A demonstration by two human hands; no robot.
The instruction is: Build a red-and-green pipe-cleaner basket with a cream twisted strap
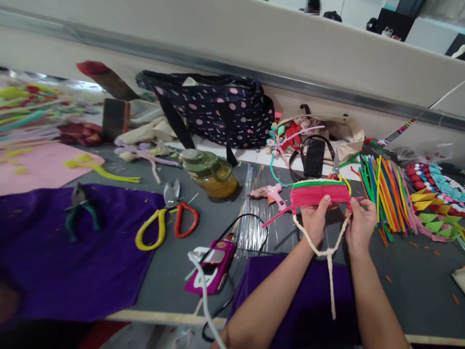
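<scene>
Pink and green strands form a flat woven band (316,195) on a cream cord (331,281), whose Y-shaped tail hangs between my forearms. My left hand (315,219) grips the band from below, thumb on its pink front. My right hand (361,225) pinches the band's right end, where pink strand meets cream cord. A loose pink strand sticks out at the lower left of the band. Just left of it lies a pink glue gun (271,194).
Bundled coloured stems (388,194) lie right of my hands. Leftward are a magenta device (214,266) with cables, a jar (210,174), red-and-yellow scissors (150,232), pliers (82,213) on purple cloth (116,261). A dark patterned bag (218,111) stands behind.
</scene>
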